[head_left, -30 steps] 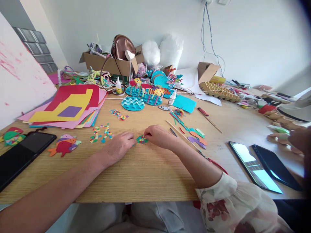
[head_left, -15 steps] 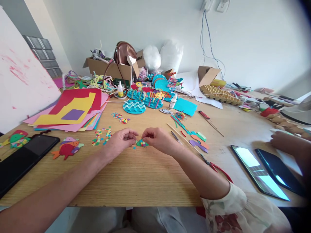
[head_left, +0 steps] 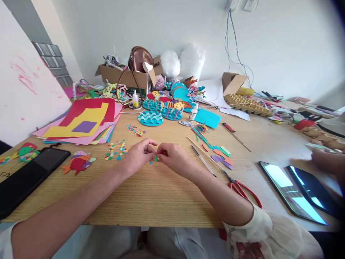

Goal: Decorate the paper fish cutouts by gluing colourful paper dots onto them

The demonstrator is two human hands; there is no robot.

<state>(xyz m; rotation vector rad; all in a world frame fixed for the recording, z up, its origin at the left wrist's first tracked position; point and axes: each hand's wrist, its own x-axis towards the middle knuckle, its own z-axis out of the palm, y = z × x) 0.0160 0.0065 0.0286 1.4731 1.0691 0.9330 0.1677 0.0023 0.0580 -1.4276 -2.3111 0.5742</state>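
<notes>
My left hand [head_left: 140, 154] and my right hand [head_left: 174, 157] meet fingertip to fingertip over the wooden table, both in a pinch. Whatever small piece the fingers hold is too tiny and covered to make out. Just beneath them lies a small fish-shaped paper piece [head_left: 156, 159] covered in coloured dots, mostly hidden by my fingers. A blue paper dot [head_left: 150, 163] rests beside it. Left of my left hand, loose round paper dots [head_left: 122, 149] are scattered. Finished-looking layered paper fish [head_left: 77, 162] lie farther left.
Coloured paper sheets [head_left: 86, 126] are stacked at left, near a black phone [head_left: 32, 176]. A pen [head_left: 203, 160], red-handled pliers [head_left: 244, 189] and two phones [head_left: 289, 190] lie right. Glue bottles [head_left: 193, 112] and blue wavy bases [head_left: 150, 118] stand behind. Another person's hand [head_left: 325, 160] is at far right.
My hands have drawn together, fingertips now meeting above the dotted paper fish and covering more of it. The view has shifted slightly. The other person's hand at far right has moved a little.
</notes>
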